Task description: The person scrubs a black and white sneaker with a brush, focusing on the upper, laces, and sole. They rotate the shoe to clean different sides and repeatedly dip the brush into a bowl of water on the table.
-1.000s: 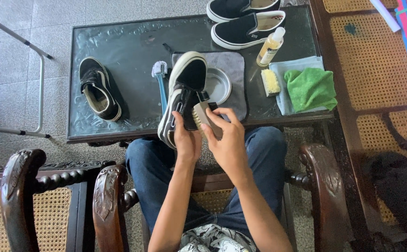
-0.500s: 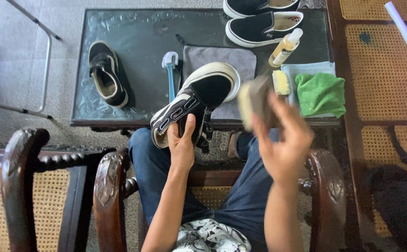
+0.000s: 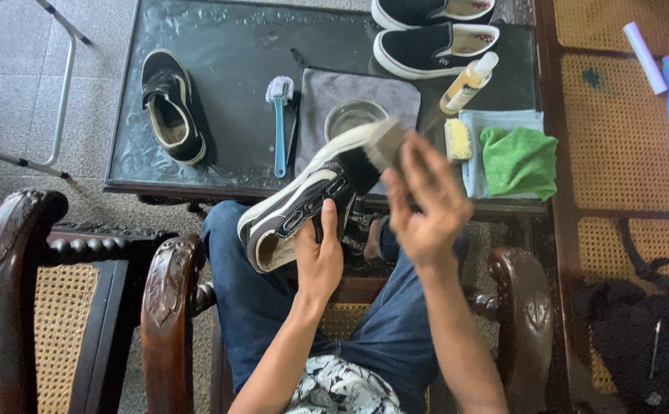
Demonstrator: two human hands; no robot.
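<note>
We are gripping the black sneaker [image 3: 308, 203] in our left hand [image 3: 319, 257] above our lap, near the tabletop [image 3: 235, 46], and clutching a brush [image 3: 384, 142] in our right hand [image 3: 426, 203], risking a slip from the one-handed hold.

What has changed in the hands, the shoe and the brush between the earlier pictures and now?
The right hand lifted its brush off the black shoe and swung it out to the right, then back to the shoe's white sole edge. The left hand turned the shoe from end-on to slanting sideways. Both grips stayed; the blue brush, bottle and green cloth stayed on the table.
</note>
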